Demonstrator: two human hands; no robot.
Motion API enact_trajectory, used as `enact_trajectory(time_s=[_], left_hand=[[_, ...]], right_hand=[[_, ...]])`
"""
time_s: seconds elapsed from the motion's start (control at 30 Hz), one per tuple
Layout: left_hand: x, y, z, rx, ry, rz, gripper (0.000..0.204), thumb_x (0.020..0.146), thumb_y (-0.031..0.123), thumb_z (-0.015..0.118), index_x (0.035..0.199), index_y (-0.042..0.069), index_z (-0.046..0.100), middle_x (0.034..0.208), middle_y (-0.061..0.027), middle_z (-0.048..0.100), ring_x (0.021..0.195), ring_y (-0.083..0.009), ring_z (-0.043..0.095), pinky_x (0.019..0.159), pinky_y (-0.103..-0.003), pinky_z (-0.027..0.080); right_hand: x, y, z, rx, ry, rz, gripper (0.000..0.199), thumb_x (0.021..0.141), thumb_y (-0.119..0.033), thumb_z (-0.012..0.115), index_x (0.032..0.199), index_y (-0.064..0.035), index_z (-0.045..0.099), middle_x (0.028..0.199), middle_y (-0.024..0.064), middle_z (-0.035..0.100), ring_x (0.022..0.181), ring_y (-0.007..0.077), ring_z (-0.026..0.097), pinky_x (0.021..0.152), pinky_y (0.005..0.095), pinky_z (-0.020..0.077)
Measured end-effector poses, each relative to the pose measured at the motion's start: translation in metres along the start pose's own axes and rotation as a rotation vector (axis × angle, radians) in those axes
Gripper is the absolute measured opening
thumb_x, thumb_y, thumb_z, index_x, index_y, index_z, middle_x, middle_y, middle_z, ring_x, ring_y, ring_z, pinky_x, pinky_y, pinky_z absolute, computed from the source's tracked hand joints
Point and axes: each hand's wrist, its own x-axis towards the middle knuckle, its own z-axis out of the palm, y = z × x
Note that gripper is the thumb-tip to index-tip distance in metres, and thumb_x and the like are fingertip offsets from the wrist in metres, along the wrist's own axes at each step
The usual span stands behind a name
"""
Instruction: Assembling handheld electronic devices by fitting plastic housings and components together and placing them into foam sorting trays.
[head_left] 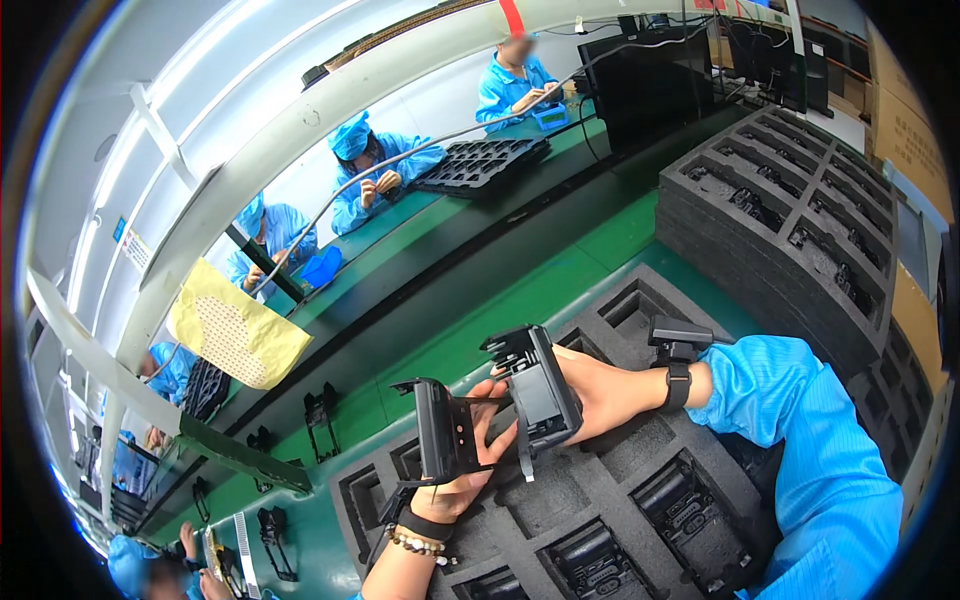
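My left hand (462, 478) grips a black plastic housing part (442, 428) with a flat face turned toward me. My right hand (598, 392) grips a second black plastic assembly (540, 392) with a small strap hanging from it. The two parts are held close side by side, almost touching, above a dark grey foam tray (610, 480). Several of the tray's pockets hold similar black parts (690, 505). My right arm is in a blue sleeve with a black wristband, and my left wrist carries a beaded bracelet.
A stack of dark foam trays (790, 215) with parts stands at the right. A green conveyor bench (440, 300) runs diagonally, with loose black parts (320, 420) on it. Several workers in blue coats (370, 170) sit along its far side. A yellow perforated sheet (235, 335) hangs at the left.
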Motion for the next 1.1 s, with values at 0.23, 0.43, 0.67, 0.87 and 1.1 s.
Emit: enact_trajectory(time_s=[0.23,0.43,0.67,0.87,1.1], left_hand=[[0.005,0.011,-0.005,-0.119,0.168,0.075,0.065,0.073,0.022,0.070,0.132,0.008,0.048,0.121,-0.0101,0.055,0.120,-0.0292,0.053,0.115,-0.054,0.029],[0.033,0.077,-0.060,0.573,0.549,0.075,0.043,0.095,0.019,0.061,0.134,0.005,0.048,0.088,0.0055,0.051,0.069,-0.0052,0.046,0.063,-0.022,0.042],[0.083,0.075,-0.155,0.902,0.872,0.162,0.035,0.102,0.016,0.046,0.133,-0.001,0.045,0.085,0.0007,0.052,0.065,-0.0062,0.044,0.057,-0.022,0.040],[0.130,0.037,-0.184,0.549,0.809,-0.010,0.024,0.098,0.004,0.044,0.120,0.001,0.054,0.095,-0.0043,0.061,0.072,-0.0103,0.055,0.065,-0.026,0.050],[0.111,0.011,-0.220,1.563,0.560,-0.605,0.070,0.082,0.003,0.050,0.147,-0.008,0.027,0.148,-0.0284,0.037,0.142,-0.0325,0.033,0.115,-0.033,0.026]], right_hand=[[0.011,0.025,0.003,0.464,0.157,0.269,0.079,0.093,-0.029,0.065,0.152,-0.0090,0.016,0.137,0.0108,0.041,0.121,0.0204,0.047,0.096,0.0385,0.0464],[0.004,0.030,-0.008,0.757,0.169,0.727,0.091,0.093,-0.055,0.055,0.157,-0.0153,0.004,0.125,0.0072,0.046,0.108,0.0152,0.049,0.084,0.0335,0.0472],[0.006,0.024,-0.004,0.630,0.082,0.705,0.088,0.093,-0.059,0.054,0.157,-0.0213,0.007,0.122,0.0066,0.048,0.105,0.0124,0.049,0.079,0.0317,0.0455],[-0.001,0.030,-0.007,0.665,0.121,0.717,0.092,0.092,-0.059,0.055,0.157,-0.0155,0.006,0.119,0.0055,0.049,0.103,0.0109,0.049,0.079,0.0296,0.0444],[0.001,0.032,-0.006,0.617,0.069,0.693,0.094,0.092,-0.059,0.055,0.157,-0.0136,0.004,0.105,0.0021,0.050,0.102,0.0095,0.048,0.074,0.0297,0.0424]])
